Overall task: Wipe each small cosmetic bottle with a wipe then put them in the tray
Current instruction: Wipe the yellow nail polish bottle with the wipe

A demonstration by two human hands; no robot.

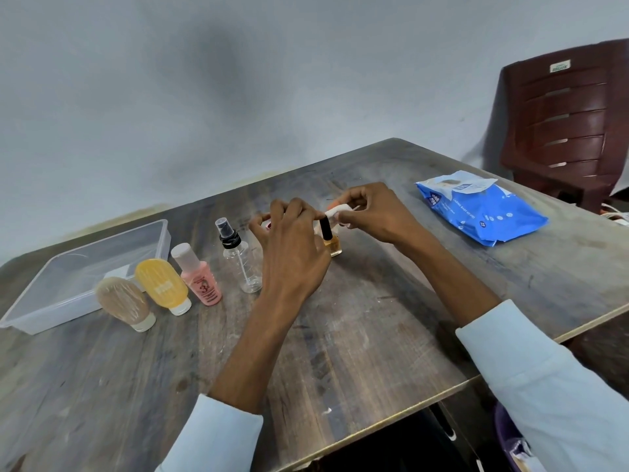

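Nail-polish bottle (332,238), a small amber one with a tall black cap, sits at the middle of the wooden table (374,335), partly hidden behind the left hand (292,253). That hand's fingers are curled around the bottle near its cap and seem to steady it, though the exact grip is hidden by the back of the hand. The right hand (371,212) is just beside it, fingers bent and pinching a folded white wipe (337,210) that touches the top of the black cap. Something small and red (269,226) shows behind the left hand's fingers; I cannot tell what it is. To the left stands a row of other bottles: a clear spray bottle (240,257) nearest the hands, then a pink bottle (199,275), a yellow tube (163,284) and a beige tube (126,303), the two tubes resting cap-down. Behind those lies the clear plastic tray (30,321), close to the tubes. Over on the right of the table, well apart from the hands, lies a blue pack of wipes (483,207). A dark brown plastic chair (565,124) stands beyond that corner.
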